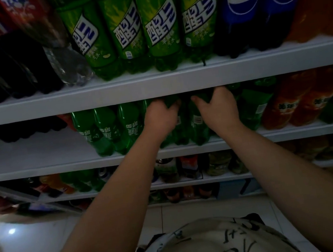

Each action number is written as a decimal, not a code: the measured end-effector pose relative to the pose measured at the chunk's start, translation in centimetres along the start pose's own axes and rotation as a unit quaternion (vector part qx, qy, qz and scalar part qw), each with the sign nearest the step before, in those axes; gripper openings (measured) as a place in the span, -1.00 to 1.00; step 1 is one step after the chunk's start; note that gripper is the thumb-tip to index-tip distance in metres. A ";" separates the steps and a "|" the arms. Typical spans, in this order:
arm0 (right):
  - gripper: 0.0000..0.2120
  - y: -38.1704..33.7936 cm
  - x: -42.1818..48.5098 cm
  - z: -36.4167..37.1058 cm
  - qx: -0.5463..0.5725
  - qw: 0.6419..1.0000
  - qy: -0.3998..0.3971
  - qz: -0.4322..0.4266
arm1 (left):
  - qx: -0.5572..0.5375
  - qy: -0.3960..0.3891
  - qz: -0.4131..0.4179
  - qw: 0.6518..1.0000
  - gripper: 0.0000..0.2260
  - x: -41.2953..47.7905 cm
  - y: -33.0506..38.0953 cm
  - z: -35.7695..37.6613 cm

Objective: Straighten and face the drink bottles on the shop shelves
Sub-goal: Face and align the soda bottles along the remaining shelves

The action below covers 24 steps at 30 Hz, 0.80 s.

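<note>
Seemingly midway: left hand (161, 117) and right hand (217, 108) curl fingers (158, 105) round green bottles (199, 125) on the middle shelf (25, 155); top row (159, 25) already faced.

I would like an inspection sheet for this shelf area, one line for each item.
Surface: white middle shelf, dimly lit.
Job's things: green bottles in a row on it; large green bottles on the top shelf, labels forward.
Clutter: nothing seen.
Grippers: left hand and right hand each grip one of the green bottles near its top.
Cables: nothing seen.
Surroundings: lower shelves with mixed bottles; tiled floor.
</note>
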State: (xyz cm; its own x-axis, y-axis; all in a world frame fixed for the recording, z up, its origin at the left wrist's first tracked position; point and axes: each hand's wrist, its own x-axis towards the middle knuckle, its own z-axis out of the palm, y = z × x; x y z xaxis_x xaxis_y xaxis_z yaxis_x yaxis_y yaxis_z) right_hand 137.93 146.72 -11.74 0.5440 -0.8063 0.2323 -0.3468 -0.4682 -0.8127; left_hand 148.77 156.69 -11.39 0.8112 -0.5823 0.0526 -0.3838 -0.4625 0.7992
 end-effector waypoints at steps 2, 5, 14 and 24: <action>-0.62 0.1 -0.2 -0.1 -0.039 0.999 -0.002 -0.034 | 0.030 -0.008 0.024 0.999 -0.67 -0.2 0.1 -0.2; -0.66 0.6 0.1 -0.6 -0.031 0.995 -0.081 -0.054 | 0.054 0.060 0.048 0.996 -0.65 -0.9 0.3 0.0; -0.61 0.4 0.0 -0.1 0.034 0.999 -0.009 -0.036 | 0.127 0.037 0.037 0.990 -0.69 -0.2 0.6 -0.2; -0.62 0.2 0.9 -0.7 0.029 0.996 -0.082 -0.031 | 0.092 0.114 0.003 0.989 -0.67 -1.0 1.5 1.0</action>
State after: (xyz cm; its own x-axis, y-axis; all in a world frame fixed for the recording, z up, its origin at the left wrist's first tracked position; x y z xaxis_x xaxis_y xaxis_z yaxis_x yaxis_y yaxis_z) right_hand 137.85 145.65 -11.28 0.6813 -0.7052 0.1964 -0.2676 -0.4897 -0.8298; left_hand 146.94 155.94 -10.80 0.8789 -0.4296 0.2072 -0.4458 -0.5853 0.6773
